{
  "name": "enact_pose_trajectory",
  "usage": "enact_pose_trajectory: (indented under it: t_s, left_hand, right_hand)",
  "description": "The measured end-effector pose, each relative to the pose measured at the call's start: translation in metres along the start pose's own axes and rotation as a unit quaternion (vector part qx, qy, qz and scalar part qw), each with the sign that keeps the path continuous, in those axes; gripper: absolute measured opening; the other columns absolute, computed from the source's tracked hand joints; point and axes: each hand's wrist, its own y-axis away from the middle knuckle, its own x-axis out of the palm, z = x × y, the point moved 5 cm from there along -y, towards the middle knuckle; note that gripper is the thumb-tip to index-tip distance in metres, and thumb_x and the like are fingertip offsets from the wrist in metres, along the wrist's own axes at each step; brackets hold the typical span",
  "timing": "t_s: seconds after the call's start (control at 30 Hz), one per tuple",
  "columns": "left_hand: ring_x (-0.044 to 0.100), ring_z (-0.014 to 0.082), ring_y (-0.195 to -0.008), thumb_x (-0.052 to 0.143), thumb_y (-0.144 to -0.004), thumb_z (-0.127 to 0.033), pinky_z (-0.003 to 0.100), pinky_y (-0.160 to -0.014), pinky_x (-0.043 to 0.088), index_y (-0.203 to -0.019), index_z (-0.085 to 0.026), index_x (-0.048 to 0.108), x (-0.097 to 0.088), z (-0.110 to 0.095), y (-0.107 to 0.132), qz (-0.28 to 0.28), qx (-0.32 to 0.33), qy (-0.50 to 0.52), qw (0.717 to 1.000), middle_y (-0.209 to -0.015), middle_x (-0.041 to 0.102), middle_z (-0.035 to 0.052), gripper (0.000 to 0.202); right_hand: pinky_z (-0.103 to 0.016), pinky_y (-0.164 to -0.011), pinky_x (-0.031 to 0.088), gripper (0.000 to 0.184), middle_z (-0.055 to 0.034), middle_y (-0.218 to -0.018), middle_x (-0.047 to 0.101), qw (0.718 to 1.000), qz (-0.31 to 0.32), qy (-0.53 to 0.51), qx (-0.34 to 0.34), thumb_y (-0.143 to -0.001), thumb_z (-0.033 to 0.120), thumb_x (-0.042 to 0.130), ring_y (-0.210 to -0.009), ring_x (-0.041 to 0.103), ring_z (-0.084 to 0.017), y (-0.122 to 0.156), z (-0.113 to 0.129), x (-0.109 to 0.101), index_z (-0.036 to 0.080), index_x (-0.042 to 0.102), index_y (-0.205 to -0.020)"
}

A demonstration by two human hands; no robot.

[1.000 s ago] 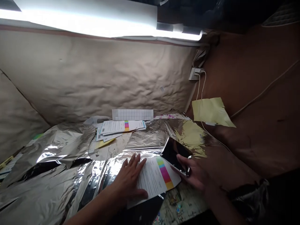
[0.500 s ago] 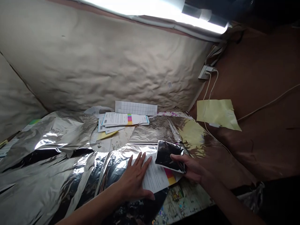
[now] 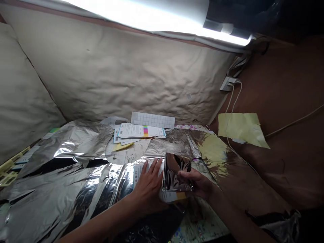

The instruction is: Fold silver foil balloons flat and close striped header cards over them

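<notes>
From the head camera, the left hand (image 3: 148, 189) lies on a printed leaflet (image 3: 138, 173), fingers (image 3: 153, 170) spread apart, just beside a glossy rectangular slab (image 3: 176, 172). The right hand (image 3: 198, 184) clamps that slab by its right edge, fingers close together, holding it over the leaflet. Crumpled silver foil (image 3: 63, 157) spreads left of the hands. Beyond lie a stack of printed papers (image 3: 140, 131) and a grid-printed card (image 3: 153, 120); a yellow sheet (image 3: 240, 127) sits to the right.
</notes>
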Motion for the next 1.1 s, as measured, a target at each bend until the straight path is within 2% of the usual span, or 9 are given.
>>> enact_pose_trajectory:
  t_s: [0.07,0.17,0.3,0.43,0.57,0.67,0.83,0.9,1.1]
  left_hand:
    - [0.019,0.0383,-0.145,0.077,-0.060,-0.057,0.058,-0.117,0.005,-0.152,-0.022,0.027,-0.010,0.005,-0.003,-0.029,-0.006,-0.023,0.999,-0.157,0.025,0.0192,0.110]
    - [0.027,0.0374,-0.141,0.077,-0.062,-0.054,0.058,-0.117,0.008,-0.154,-0.024,0.022,-0.026,0.021,-0.008,-0.063,-0.026,-0.055,0.996,-0.151,0.035,0.0188,0.111]
    - [0.022,0.0381,-0.143,0.078,-0.060,-0.051,0.058,-0.117,0.008,-0.156,-0.024,0.013,-0.042,0.039,-0.012,-0.104,-0.047,-0.096,0.989,-0.154,0.029,0.0189,0.119]
    - [0.015,0.0392,-0.146,0.080,-0.060,-0.049,0.059,-0.117,0.005,-0.155,-0.026,0.015,-0.046,0.035,-0.014,-0.112,-0.019,-0.122,0.986,-0.157,0.022,0.0191,0.118]
    - [0.013,0.0386,-0.147,0.083,-0.058,-0.044,0.057,-0.117,0.003,-0.156,-0.029,0.012,-0.044,0.020,-0.013,-0.095,0.031,-0.130,0.987,-0.158,0.021,0.0182,0.122]
    - [0.014,0.0377,-0.147,0.082,-0.059,-0.040,0.056,-0.118,0.003,-0.156,-0.029,0.011,-0.043,0.016,-0.013,-0.094,0.031,-0.134,0.986,-0.159,0.020,0.0170,0.121]
    - [0.013,0.0395,-0.147,0.080,-0.063,-0.050,0.057,-0.118,0.002,-0.156,-0.024,0.015,-0.045,0.023,-0.012,-0.108,-0.003,-0.136,0.985,-0.159,0.020,0.0193,0.116]
    - [0.014,0.0399,-0.147,0.077,-0.066,-0.054,0.057,-0.118,0.002,-0.156,-0.023,0.015,-0.045,0.022,-0.012,-0.110,0.008,-0.132,0.985,-0.158,0.021,0.0202,0.114]
    - [0.020,0.0399,-0.144,0.078,-0.065,-0.049,0.057,-0.118,0.007,-0.156,-0.021,0.015,-0.046,0.013,-0.010,-0.115,0.035,-0.107,0.987,-0.155,0.025,0.0219,0.115]
  right_hand:
    - [-0.026,-0.070,0.055,0.020,-0.0043,-0.081,0.074,1.000,-0.002,0.004,-0.027,-0.079,0.028,0.078,-0.070,0.069,-0.014,0.000,0.008,0.003,0.012,0.073,-0.090]
    - [-0.030,-0.077,0.056,0.020,-0.0054,-0.090,0.076,0.989,-0.089,0.011,-0.116,-0.080,0.028,0.078,-0.081,0.071,-0.018,0.008,0.035,-0.003,0.015,0.073,-0.095]
    - [-0.038,-0.087,0.055,0.029,-0.0057,-0.096,0.077,0.968,-0.167,0.061,-0.176,-0.077,0.031,0.080,-0.089,0.072,-0.024,0.023,0.062,-0.019,0.018,0.072,-0.101]
    - [-0.039,-0.086,0.054,0.039,-0.0083,-0.097,0.077,0.971,-0.113,0.172,-0.123,-0.075,0.037,0.081,-0.087,0.072,-0.025,0.021,0.054,-0.018,0.016,0.072,-0.106]
    - [-0.038,-0.087,0.052,0.044,-0.0081,-0.098,0.076,0.969,-0.042,0.218,-0.108,-0.075,0.040,0.079,-0.092,0.070,-0.026,0.007,0.045,0.002,0.016,0.071,-0.111]
    - [-0.037,-0.089,0.051,0.048,-0.0065,-0.102,0.075,0.966,0.006,0.236,-0.110,-0.078,0.040,0.077,-0.095,0.068,-0.024,-0.001,0.050,0.013,0.019,0.067,-0.119]
    - [-0.025,-0.062,0.047,0.033,-0.0040,-0.081,0.073,0.908,-0.121,0.385,-0.112,-0.077,0.044,0.076,-0.069,0.062,-0.016,0.003,0.077,-0.011,0.014,0.075,-0.092]
    - [-0.024,-0.056,0.044,0.035,-0.0032,-0.073,0.070,0.899,-0.122,0.408,-0.104,-0.074,0.046,0.077,-0.061,0.059,-0.013,0.002,0.079,-0.010,0.013,0.076,-0.085]
    - [-0.028,-0.071,0.052,0.036,-0.0024,-0.075,0.071,0.969,0.021,0.246,-0.022,-0.067,0.042,0.082,-0.068,0.065,-0.015,-0.025,0.044,0.039,0.012,0.074,-0.085]
